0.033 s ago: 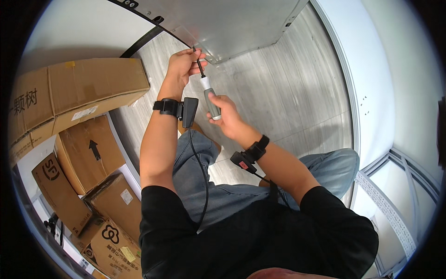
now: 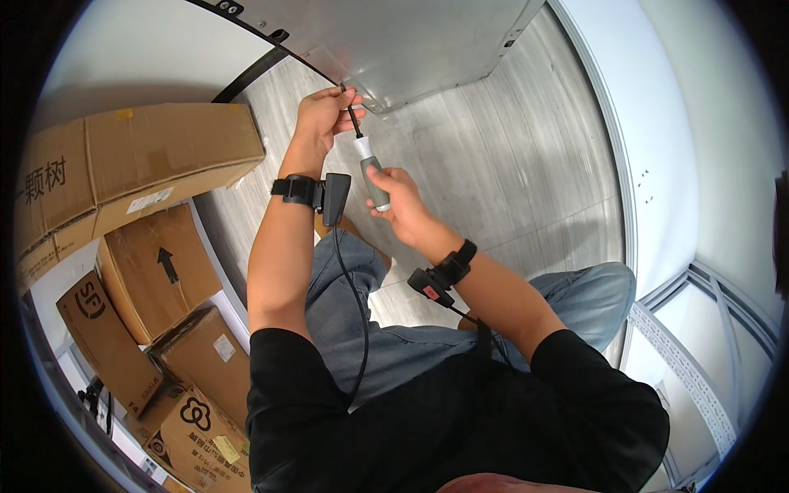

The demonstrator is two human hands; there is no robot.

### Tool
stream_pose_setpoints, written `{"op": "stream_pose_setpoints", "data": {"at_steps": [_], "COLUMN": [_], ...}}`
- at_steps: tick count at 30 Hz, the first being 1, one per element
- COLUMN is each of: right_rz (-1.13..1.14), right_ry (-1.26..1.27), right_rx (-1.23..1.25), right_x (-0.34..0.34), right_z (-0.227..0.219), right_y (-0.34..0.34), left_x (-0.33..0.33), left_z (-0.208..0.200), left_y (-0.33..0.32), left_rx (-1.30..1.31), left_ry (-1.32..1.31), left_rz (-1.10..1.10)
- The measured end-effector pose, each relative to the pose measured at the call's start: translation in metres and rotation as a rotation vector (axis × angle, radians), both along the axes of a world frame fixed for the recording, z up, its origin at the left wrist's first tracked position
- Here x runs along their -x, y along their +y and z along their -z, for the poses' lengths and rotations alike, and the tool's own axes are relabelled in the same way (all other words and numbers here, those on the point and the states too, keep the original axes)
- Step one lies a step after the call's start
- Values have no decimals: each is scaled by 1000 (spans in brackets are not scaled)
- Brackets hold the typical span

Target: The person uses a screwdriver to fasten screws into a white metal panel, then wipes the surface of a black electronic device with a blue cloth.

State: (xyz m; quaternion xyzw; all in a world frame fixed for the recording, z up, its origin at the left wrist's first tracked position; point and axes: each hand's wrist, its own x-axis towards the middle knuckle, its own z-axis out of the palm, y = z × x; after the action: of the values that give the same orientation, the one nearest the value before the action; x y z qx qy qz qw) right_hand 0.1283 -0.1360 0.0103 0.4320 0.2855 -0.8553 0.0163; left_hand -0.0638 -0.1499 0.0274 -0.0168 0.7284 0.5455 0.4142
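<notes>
Screwdriver (image 2: pixel 367 160) with grey-and-white handle and thin black shaft: held slanted, tip up, shaft end meeting the lower edge of a grey metal panel (image 2: pixel 411 45) that stands over the pale wood-grain floor (image 2: pixel 526 156).

Right hand (image 2: pixel 403 201): clenched around the grey handle, fingers wrapped from the right side, white collar of the handle showing above the grip. A black wrist strap with a small red-marked module (image 2: pixel 436 283) sits on this forearm, a thin cable running from it toward the torso.

Left hand (image 2: pixel 325 115): raised to the panel edge, fingertips pinched on the upper part of the black shaft just below its tip. Whether a screw sits under the tip cannot be told; the spot is too small. A black wrist strap carrying a dark rectangular unit (image 2: pixel 333 197) is on the left wrist, with a black cable (image 2: pixel 357 312) hanging down across the jeans.

Surroundings: the person wears a black shirt and blue jeans, knees bent over the floor. Stacked cardboard boxes (image 2: pixel 156 238) stand to the left, well apart from both hands; one shows a black arrow. A white wall section (image 2: pixel 657 140) runs along the right, with a white perforated rail (image 2: pixel 682 361) below it
</notes>
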Motion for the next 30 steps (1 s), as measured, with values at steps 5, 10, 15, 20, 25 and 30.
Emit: {"op": "stream_pose_setpoints", "data": {"at_steps": [5,10,15,20,25,30], "right_rz": [0,-73,0,-32,-107,-74], "right_ry": [67,184,167,9,194,62], "right_rx": [-32,422,406,-30,230,197], "right_x": [1,4,3,2,-4,0], "right_z": [9,19,17,12,27,13], "right_y": [-1,18,19,3,14,18], "left_x": [-4,-2,-2,-5,2,6], "left_z": [-2,-10,-1,1,5,5], "left_y": [1,-2,1,4,2,5], "left_rx": [28,-151,-100,-32,-167,-225], "left_ry": [51,-146,-57,3,-132,-231], "left_rz": [-32,58,21,-23,-73,-184]}}
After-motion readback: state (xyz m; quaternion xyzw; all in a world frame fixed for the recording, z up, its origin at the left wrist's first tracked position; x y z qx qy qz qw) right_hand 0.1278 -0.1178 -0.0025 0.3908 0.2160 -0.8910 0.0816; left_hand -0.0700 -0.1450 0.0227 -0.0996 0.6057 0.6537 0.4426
